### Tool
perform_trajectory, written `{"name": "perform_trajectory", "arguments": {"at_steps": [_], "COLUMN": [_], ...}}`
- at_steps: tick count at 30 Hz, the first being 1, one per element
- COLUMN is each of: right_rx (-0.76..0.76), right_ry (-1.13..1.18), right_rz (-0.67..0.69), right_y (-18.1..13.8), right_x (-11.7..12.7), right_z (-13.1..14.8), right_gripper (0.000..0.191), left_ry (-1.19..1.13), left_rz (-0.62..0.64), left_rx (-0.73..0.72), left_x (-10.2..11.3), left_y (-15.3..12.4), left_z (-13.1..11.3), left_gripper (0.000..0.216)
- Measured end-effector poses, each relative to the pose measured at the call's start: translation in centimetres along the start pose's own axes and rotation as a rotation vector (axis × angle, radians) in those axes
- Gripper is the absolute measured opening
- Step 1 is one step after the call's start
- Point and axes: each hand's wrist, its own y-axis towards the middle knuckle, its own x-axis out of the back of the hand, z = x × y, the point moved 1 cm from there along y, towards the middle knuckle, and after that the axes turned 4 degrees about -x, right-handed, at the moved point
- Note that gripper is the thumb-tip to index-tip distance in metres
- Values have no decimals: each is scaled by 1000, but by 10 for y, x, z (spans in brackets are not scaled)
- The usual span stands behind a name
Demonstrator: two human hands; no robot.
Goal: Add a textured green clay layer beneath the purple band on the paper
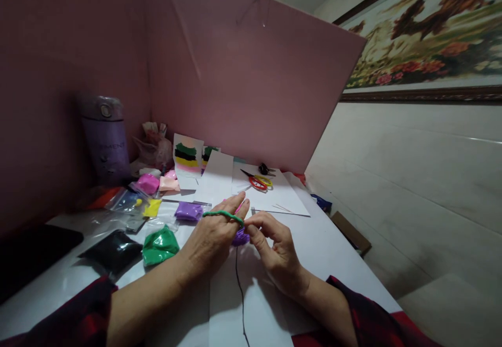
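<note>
A thin green clay strand (223, 214) lies across the back of my left hand (214, 234), whose fingers are stretched out, palm down. At the strand's right end, the thumb and forefinger of my right hand (276, 250) are pinched together on it. Below and between the hands sits a purple clay piece (241, 237) with a textured surface, partly covered by my left hand. A bit of pink (238, 209) shows between the left fingers. From the purple piece a thin black strand (240, 289) runs down the white sheet towards me.
Left of my hands lie bags of green clay (160, 247), black clay (113, 253) and purple clay (189, 211). Behind are red-handled scissors (258, 182) on white paper and a striped colour card (187, 158). A purple bottle (105, 140) stands at the back left, against pink panels.
</note>
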Motion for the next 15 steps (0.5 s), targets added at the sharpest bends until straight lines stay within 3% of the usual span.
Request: {"name": "perform_trajectory", "arguments": {"at_steps": [3, 7, 11, 15], "right_rx": [77, 70, 143, 132], "right_ry": [-8, -46, -22, -20], "right_rz": [27, -14, 52, 25], "right_y": [-1, -3, -5, -6], "right_x": [1, 2, 1, 1], "right_z": [3, 3, 3, 4], "right_gripper": [14, 14, 15, 25], "left_ry": [22, -7, 8, 19], "left_rz": [54, 50, 62, 70], "left_rx": [25, 21, 27, 26], "left_x": [2, 3, 4, 5], "left_y": [1, 0, 1, 1], "left_z": [1, -1, -1, -1], "left_gripper": [52, 53, 52, 47]}}
